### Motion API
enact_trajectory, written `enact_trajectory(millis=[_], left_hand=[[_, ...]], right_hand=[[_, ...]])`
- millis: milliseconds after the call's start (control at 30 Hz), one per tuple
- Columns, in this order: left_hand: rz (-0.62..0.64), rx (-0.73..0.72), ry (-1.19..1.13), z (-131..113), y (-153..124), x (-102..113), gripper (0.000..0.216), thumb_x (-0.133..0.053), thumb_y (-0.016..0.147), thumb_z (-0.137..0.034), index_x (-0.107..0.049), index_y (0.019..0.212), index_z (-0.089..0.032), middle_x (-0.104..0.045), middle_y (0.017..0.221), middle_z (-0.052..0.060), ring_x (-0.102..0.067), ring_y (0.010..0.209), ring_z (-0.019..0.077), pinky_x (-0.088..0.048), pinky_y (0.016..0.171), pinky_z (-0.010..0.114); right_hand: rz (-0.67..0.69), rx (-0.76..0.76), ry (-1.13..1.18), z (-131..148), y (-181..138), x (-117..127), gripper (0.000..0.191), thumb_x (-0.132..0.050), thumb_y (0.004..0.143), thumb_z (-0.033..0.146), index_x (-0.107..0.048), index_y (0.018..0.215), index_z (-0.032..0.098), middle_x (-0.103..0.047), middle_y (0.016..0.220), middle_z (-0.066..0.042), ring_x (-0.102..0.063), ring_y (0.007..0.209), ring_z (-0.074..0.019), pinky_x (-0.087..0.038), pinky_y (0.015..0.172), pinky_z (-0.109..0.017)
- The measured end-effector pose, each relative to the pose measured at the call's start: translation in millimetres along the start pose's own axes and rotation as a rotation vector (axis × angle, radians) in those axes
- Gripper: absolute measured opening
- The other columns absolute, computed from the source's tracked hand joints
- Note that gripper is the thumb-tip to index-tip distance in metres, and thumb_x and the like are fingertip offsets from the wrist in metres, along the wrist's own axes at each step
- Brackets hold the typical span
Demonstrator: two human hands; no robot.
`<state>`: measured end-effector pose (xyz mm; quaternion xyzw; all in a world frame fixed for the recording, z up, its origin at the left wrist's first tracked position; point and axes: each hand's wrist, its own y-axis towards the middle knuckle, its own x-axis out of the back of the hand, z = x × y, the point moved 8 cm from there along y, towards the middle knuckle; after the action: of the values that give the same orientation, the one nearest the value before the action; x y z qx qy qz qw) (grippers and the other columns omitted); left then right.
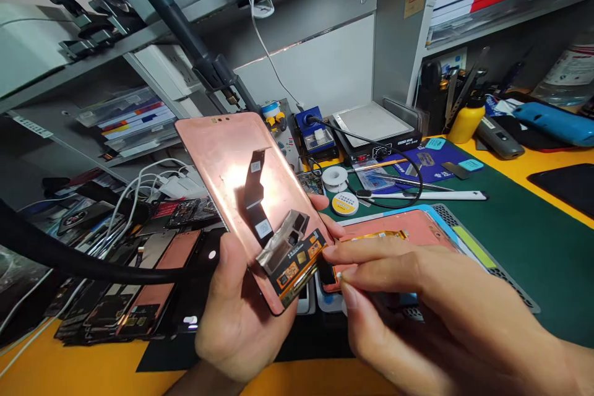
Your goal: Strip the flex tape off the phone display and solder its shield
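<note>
The left hand (pixel 241 315) grips a copper-backed phone display panel (pixel 223 161) by its lower end, palm under it and thumb across the face, holding it tilted above the orange-edged bench (pixel 69 365). A black flex ribbon (pixel 254 195) runs down the middle of the panel's back to a folded grey foil flap (pixel 284 240) and an orange-and-black circuit strip (pixel 299 263) along the bottom edge. The right hand (pixel 417 297) is closed in a pinch, thumb and forefinger tips meeting on the end of that circuit strip; what exactly sits between the fingertips is too small to make out.

Below the hands, a second copper-backed panel (pixel 413 229) lies on a perforated grey work mat (pixel 510 284), mostly covered by the right hand. To the left, a heap of stripped black and copper phone screens (pixel 134 284) overlaps so closely that single pieces cannot be counted. On the shelf (pixel 69 68) at left, a clear plastic tray (pixel 125 120) holds flat coloured packs, their labels unreadable. At the rear, a black tool holder (pixel 440 99) carries upright tools next to a yellow bottle (pixel 466 117). A blue soldering station (pixel 315 133) stands beside a black heating plate (pixel 375 130), with a white solder spool (pixel 335 177) in front. A black boom arm (pixel 185 37) crosses the top left, cut off by the frame; a thick black cable (pixel 69 260) is blurred in the foreground.
</note>
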<state>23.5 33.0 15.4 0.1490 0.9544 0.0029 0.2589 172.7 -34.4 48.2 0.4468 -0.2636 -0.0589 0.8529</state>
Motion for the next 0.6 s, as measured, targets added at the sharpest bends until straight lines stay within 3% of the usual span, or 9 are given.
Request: enact_trajectory(millis=[200, 367, 600], left_hand=[[-0.069, 0.080, -0.045, 5, -5, 5, 0.065, -0.077, 0.082, -0.059, -0.063, 0.142, -0.038, -0.076, 0.128, 0.007, -0.072, 0.117, 0.0325, -0.059, 0.104, 0.048], [-0.094, 0.159, -0.044, 8, -11, 10, 0.077, -0.085, 0.076, -0.056, -0.061, 0.146, -0.037, -0.072, 0.137, 0.008, -0.069, 0.124, 0.0340, -0.056, 0.108, 0.047], [-0.071, 0.262, 0.005, 15, -16, 4, 0.064, -0.086, 0.071, -0.061, -0.075, 0.128, -0.034, -0.071, 0.142, 0.002, -0.064, 0.133, 0.0288, -0.057, 0.108, 0.036]], right_hand=[[-0.088, -0.007, -0.031, 4, 2, -1, 0.013, -0.069, 0.090, 0.005, -0.074, 0.099, 0.014, -0.078, 0.085, -0.006, -0.075, 0.089, -0.0156, -0.063, 0.080, -0.022], [-0.001, -0.004, 0.029, 5, 2, -11, 0.014, -0.063, 0.094, 0.005, -0.071, 0.102, 0.013, -0.077, 0.087, -0.005, -0.071, 0.083, -0.0145, -0.059, 0.071, -0.025], [0.039, 0.014, 0.012, 4, 3, -14, 0.012, -0.063, 0.094, 0.007, -0.069, 0.098, 0.016, -0.076, 0.083, -0.002, -0.071, 0.078, -0.0142, -0.058, 0.068, -0.026]])
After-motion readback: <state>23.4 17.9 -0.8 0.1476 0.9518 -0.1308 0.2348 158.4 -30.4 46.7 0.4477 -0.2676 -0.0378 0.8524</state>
